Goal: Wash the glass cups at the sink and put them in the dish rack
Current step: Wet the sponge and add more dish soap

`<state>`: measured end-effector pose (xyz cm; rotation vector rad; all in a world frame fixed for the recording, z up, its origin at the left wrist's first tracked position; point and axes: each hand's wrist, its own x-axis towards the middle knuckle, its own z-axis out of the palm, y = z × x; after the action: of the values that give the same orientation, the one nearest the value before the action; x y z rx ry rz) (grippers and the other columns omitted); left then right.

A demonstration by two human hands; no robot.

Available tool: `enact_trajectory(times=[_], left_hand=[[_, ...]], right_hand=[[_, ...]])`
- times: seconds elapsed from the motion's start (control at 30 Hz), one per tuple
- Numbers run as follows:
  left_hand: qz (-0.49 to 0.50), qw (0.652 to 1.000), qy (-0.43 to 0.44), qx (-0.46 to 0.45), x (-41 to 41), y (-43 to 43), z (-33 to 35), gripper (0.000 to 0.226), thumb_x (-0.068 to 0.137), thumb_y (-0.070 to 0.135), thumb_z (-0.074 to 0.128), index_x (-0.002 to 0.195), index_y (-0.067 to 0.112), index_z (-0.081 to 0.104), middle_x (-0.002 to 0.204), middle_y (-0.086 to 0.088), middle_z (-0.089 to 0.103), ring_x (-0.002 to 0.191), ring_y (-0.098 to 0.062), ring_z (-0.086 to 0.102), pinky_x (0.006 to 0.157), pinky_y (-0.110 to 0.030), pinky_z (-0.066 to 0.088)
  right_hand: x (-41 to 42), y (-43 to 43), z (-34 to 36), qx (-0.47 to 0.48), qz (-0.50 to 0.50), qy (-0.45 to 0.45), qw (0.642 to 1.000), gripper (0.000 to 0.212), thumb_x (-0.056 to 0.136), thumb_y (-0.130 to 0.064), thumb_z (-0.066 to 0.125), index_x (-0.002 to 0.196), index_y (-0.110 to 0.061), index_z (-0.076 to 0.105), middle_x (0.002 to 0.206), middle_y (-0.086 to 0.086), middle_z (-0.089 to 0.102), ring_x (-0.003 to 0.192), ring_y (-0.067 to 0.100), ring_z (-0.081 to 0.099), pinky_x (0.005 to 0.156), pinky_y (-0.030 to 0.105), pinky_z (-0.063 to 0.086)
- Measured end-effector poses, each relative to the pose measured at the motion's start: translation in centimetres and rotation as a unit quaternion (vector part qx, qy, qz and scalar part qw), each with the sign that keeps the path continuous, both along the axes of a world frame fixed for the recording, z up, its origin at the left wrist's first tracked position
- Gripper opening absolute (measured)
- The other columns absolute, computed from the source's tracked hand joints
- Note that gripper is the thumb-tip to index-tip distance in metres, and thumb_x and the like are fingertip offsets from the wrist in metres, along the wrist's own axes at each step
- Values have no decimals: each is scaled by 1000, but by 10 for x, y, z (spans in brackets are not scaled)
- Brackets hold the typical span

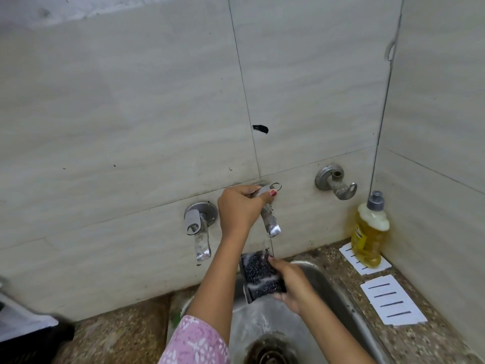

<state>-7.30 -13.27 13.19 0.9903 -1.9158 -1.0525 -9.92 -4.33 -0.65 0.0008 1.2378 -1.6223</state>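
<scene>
Head view, centre of the frame: the left hand (237,210) is closed around the lever of a chrome wall tap (270,219), from which water runs. Just below, the right hand (291,283) pinches a dark speckled scrubbing sponge (258,275) under the stream, above the steel sink basin (338,298) at lower centre. Judging by this, the job is at its very beginning: the sponge is only being wetted, and washing, rinsing and racking all remain. No glass cups are visible anywhere, so their look and position cannot be told. A yellow dish-soap bottle with a grey cap (370,232) stands at the right, in the counter corner.
</scene>
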Motion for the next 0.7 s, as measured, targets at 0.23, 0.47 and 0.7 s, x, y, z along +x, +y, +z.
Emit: enact_trajectory(times=[0.23, 0.47, 0.7], left_hand=[[-10, 1000, 1, -5, 0, -1, 0, 40, 67, 29, 83, 100, 9, 74, 95, -3, 73, 78, -2, 59, 61, -2, 40], [-6, 1000, 0, -8, -1, -1, -2, 39, 66, 30, 83, 99, 9, 74, 95, -3, 73, 79, -3, 60, 59, 0, 38], [-9, 1000, 0, -7, 0, -1, -2, 36, 67, 30, 82, 97, 11, 74, 91, -1, 73, 73, 0, 58, 56, 0, 38]], right_hand=[[11, -1, -4, -78, -77, -218, 970, 16, 96, -12, 47, 100, 1, 55, 99, 23, 61, 81, 35, 62, 42, 35, 55], [8, -3, -11, -78, -40, -67, 994, 33, 80, 15, 58, 104, -8, 54, 102, 17, 64, 88, 34, 63, 54, 36, 58], [-12, -11, 5, -12, -12, 338, 941, 44, 68, 17, 68, 99, -13, 56, 87, -5, 63, 85, 14, 61, 64, 8, 48]])
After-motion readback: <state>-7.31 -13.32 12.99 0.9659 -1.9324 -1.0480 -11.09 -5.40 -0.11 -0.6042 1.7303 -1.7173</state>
